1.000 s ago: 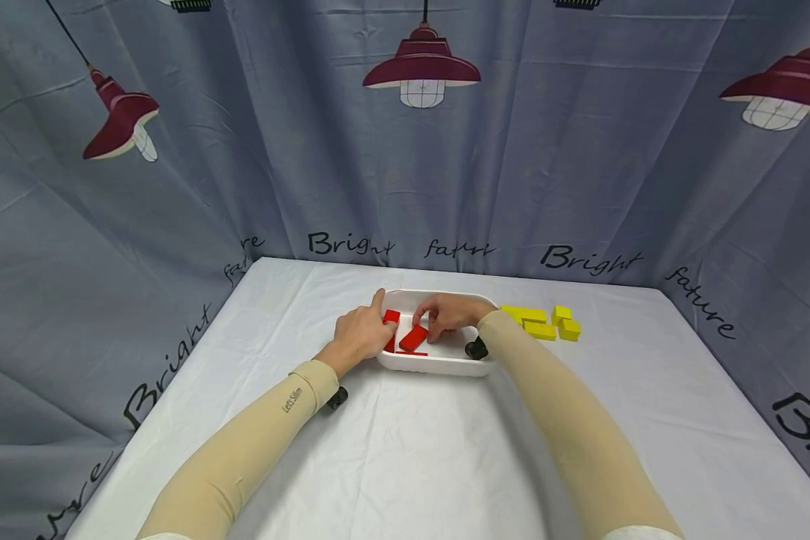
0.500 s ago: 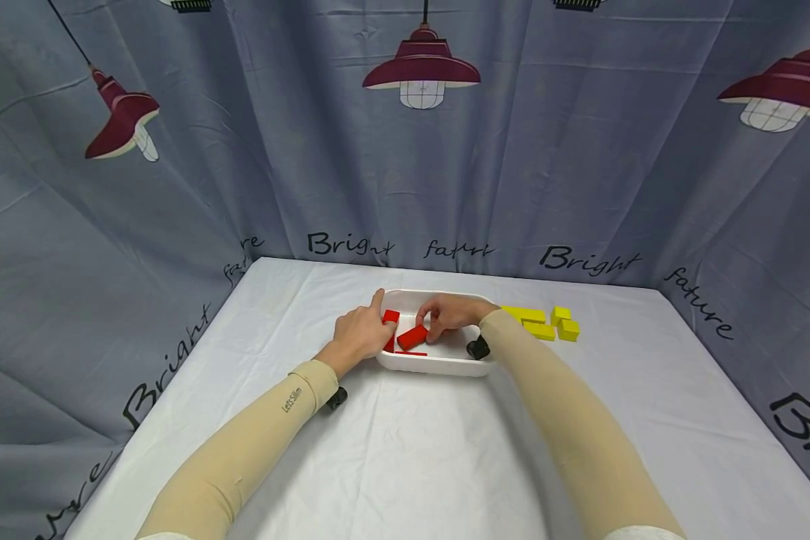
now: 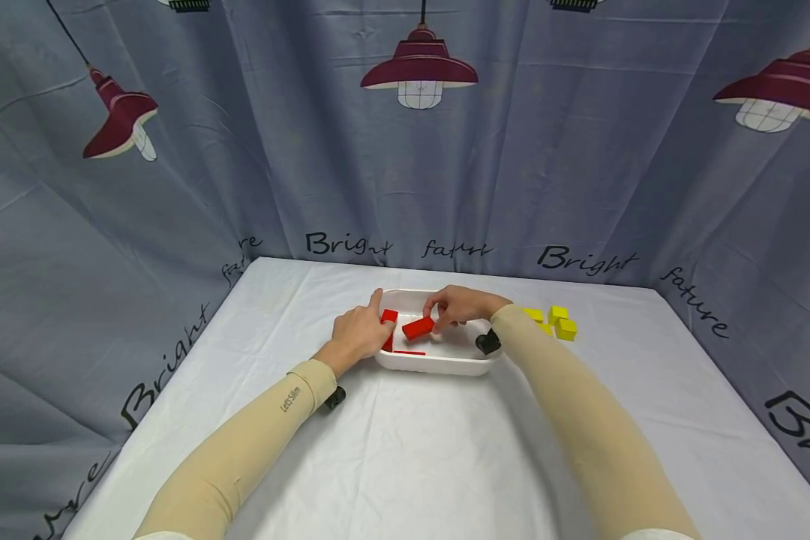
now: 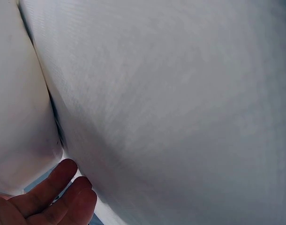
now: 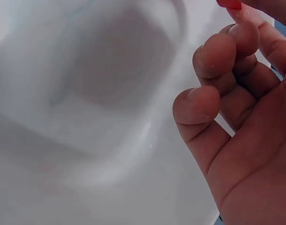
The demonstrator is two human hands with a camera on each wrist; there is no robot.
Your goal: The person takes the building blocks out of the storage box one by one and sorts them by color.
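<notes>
A white plastic tray (image 3: 439, 366) stands on the table. My left hand (image 3: 358, 331) holds its left end, with the thumb over the rim and the index finger pointing along it. In the left wrist view, fingertips lie beside the tray's outer wall (image 4: 21, 103). Above the tray floor my right hand (image 3: 469, 304) pinches a red rectangular block (image 3: 417, 328) between thumb and fingers. Only a corner of that block (image 5: 231, 3) shows in the right wrist view. Another red block (image 3: 389, 318) is inside the tray by my left thumb, partly hidden.
Several yellow blocks (image 3: 559, 322) lie right of the tray, some hidden behind the right forearm. A thin red strip (image 3: 409, 352) shows at the tray's front wall. Black wrist cameras (image 3: 489, 342) sit under both wrists. A printed curtain (image 3: 445, 172) closes off the back.
My right hand has turned the red block and lifted it slightly, moving a little to the right with it. The left hand has stayed at the tray's left end.
</notes>
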